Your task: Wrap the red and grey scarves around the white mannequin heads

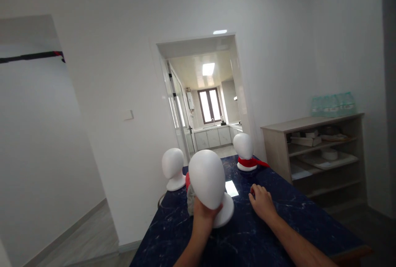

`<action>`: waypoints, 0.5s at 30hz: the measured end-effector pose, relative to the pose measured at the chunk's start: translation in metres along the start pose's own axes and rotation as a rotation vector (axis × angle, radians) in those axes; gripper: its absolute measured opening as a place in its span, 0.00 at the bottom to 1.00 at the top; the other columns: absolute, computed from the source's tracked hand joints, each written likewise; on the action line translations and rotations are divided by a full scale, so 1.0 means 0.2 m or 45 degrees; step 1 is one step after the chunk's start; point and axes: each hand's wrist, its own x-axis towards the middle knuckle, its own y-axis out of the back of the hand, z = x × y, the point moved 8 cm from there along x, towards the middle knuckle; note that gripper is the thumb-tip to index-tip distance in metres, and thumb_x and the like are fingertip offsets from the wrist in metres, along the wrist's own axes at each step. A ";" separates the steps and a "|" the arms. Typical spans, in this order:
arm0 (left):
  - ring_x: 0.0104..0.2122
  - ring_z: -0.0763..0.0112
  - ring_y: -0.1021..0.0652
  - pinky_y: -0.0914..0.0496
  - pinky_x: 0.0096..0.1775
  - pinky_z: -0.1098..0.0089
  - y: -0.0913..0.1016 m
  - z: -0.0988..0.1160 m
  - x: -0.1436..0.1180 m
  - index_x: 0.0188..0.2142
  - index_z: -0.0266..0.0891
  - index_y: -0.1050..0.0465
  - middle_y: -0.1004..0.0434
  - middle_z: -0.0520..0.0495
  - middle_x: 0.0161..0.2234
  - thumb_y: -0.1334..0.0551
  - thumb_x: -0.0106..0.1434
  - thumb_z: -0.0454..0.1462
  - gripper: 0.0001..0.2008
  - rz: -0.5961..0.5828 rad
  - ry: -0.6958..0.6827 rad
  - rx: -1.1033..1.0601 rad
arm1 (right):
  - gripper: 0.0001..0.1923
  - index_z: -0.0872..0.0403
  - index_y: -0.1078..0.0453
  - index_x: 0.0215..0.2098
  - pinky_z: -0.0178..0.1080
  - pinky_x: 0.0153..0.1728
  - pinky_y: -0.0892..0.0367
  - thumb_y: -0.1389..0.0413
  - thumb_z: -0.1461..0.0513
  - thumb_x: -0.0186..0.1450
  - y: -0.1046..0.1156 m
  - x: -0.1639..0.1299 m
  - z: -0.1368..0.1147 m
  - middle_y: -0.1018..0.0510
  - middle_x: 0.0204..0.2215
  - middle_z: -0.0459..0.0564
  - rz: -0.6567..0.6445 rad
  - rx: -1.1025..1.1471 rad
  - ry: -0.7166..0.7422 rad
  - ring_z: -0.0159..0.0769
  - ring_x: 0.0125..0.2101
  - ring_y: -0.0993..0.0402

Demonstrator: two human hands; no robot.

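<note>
My left hand grips the neck of a white foam mannequin head, which stands on its round base on the dark blue marbled table. Something grey and red shows behind it, mostly hidden. Right of it, my right hand rests flat on the tabletop with a bit of red at its fingertips. Farther back stand a bare white head on the left and a head with a red scarf on the right.
A wooden shelf unit with boxes and trays stands against the right wall, with wrapped water bottles on top. An open doorway beyond the table leads to a kitchen. Grey floor lies to the left of the table.
</note>
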 end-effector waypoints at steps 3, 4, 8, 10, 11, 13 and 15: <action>0.61 0.39 0.25 0.31 0.62 0.52 -0.17 0.02 -0.09 0.63 0.35 0.34 0.26 0.26 0.61 0.20 0.37 0.45 0.53 -0.081 0.035 0.041 | 0.03 0.51 0.31 0.39 0.41 0.44 0.43 0.46 0.62 0.73 0.01 -0.01 0.01 0.22 0.39 0.50 0.012 -0.007 -0.011 0.42 0.43 0.29; 0.61 0.39 0.25 0.31 0.63 0.52 -0.20 0.03 -0.12 0.62 0.35 0.34 0.26 0.26 0.61 0.20 0.38 0.45 0.52 -0.104 0.019 0.037 | 0.03 0.51 0.31 0.39 0.41 0.44 0.43 0.46 0.62 0.72 0.01 -0.01 0.01 0.22 0.38 0.50 0.016 -0.011 -0.014 0.42 0.43 0.29; 0.64 0.40 0.28 0.34 0.64 0.52 -0.22 0.08 -0.18 0.60 0.38 0.31 0.26 0.29 0.61 0.22 0.45 0.47 0.44 -0.130 -0.027 0.012 | 0.03 0.51 0.31 0.39 0.41 0.43 0.43 0.46 0.63 0.72 0.02 -0.01 0.00 0.22 0.38 0.49 0.019 -0.014 -0.008 0.42 0.43 0.29; 0.63 0.42 0.27 0.33 0.64 0.53 -0.21 0.08 -0.19 0.58 0.39 0.31 0.25 0.30 0.60 0.23 0.48 0.47 0.40 -0.151 -0.011 0.016 | 0.03 0.51 0.31 0.39 0.41 0.43 0.43 0.46 0.63 0.72 0.01 -0.01 0.00 0.22 0.39 0.50 0.011 -0.011 -0.005 0.42 0.43 0.28; 0.62 0.43 0.26 0.33 0.63 0.54 -0.22 0.08 -0.20 0.58 0.39 0.30 0.24 0.30 0.59 0.22 0.48 0.46 0.40 -0.164 -0.003 0.024 | 0.03 0.51 0.31 0.39 0.41 0.43 0.43 0.46 0.63 0.72 0.01 -0.01 0.00 0.22 0.39 0.50 0.007 -0.014 -0.006 0.42 0.43 0.28; 0.61 0.44 0.25 0.32 0.63 0.54 -0.22 0.07 -0.20 0.57 0.39 0.30 0.24 0.31 0.58 0.22 0.47 0.45 0.39 -0.179 0.008 0.042 | 0.03 0.51 0.31 0.39 0.41 0.44 0.43 0.46 0.62 0.72 0.00 -0.01 0.01 0.22 0.39 0.50 -0.002 -0.022 -0.008 0.42 0.44 0.28; 0.60 0.43 0.25 0.32 0.63 0.53 -0.23 0.05 -0.20 0.56 0.40 0.29 0.23 0.32 0.58 0.22 0.47 0.43 0.38 -0.184 0.023 0.030 | 0.03 0.51 0.31 0.39 0.41 0.43 0.43 0.46 0.62 0.72 -0.01 -0.01 0.02 0.22 0.39 0.50 -0.011 -0.030 -0.008 0.43 0.44 0.28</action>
